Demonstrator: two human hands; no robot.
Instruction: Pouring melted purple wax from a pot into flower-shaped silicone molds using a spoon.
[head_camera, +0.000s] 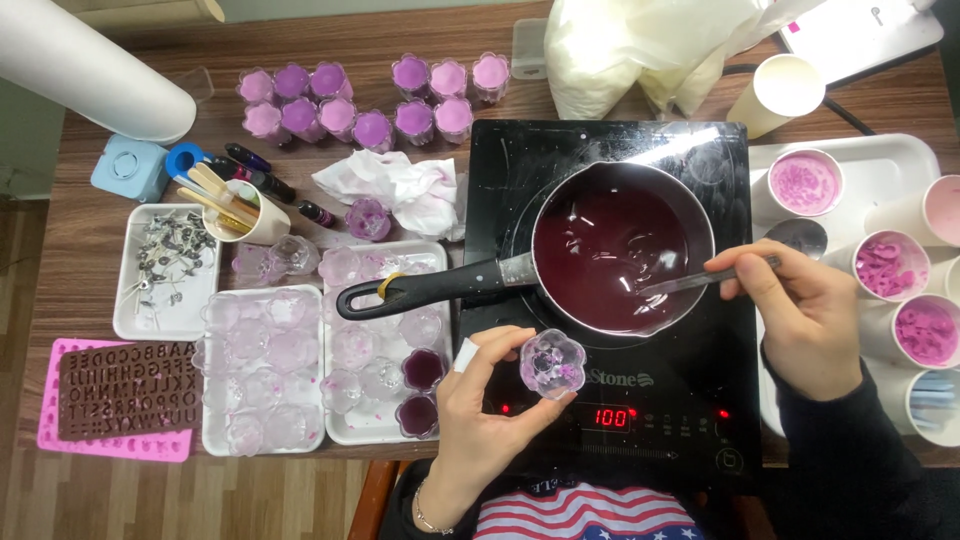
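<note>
My left hand (480, 405) holds a small clear flower-shaped glass cup (552, 364) over the front of the black induction hob (610, 400). My right hand (800, 310) grips a thin metal stirring tool (700, 281) whose tip dips into the dark purple liquid in a saucepan (620, 250). The pan's black handle (420, 290) points left over a white tray.
Two white trays (330, 432) hold several clear cups, two with dark purple fill. Filled pink-purple cups (400, 100) stand at the back. A wick tray (165, 265), a pink letter mould (115, 400), crumpled tissue (395, 190) and paper cups of pink wax (895, 265) surround the hob.
</note>
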